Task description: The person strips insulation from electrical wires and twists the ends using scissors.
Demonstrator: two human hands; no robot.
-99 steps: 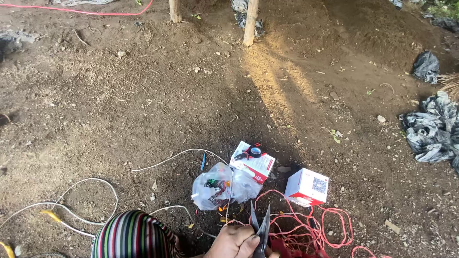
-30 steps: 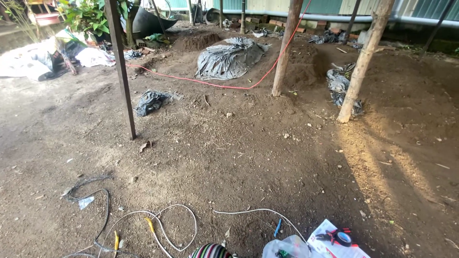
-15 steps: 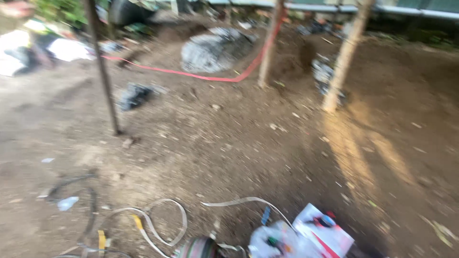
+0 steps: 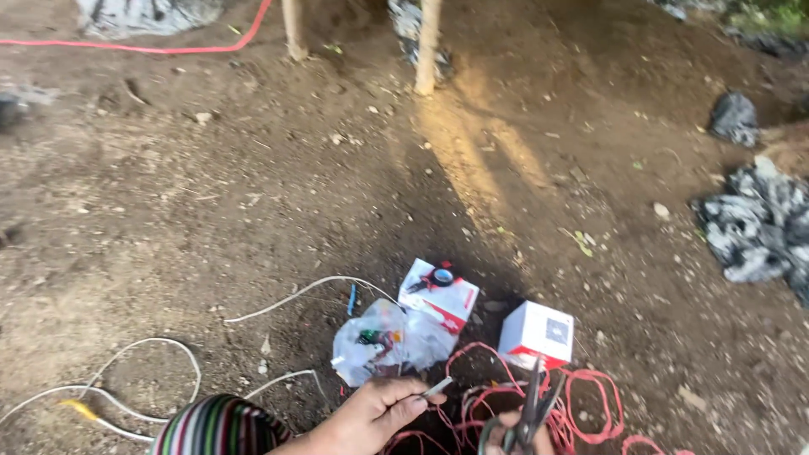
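I see my left hand (image 4: 371, 414) pinching a small pale wire end (image 4: 438, 388) just above the red wire tangle (image 4: 539, 404); my right hand (image 4: 518, 430) grips dark pliers (image 4: 533, 409), jaws upward, close beside it; a clear plastic bag (image 4: 383, 341) lies just beyond.

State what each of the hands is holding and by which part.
Left hand pinches the near end of a short pale strip, perhaps cable, between its fingertips. Right hand, mostly out of frame, grips scissors-like cutters by the handles, blades pointing up.
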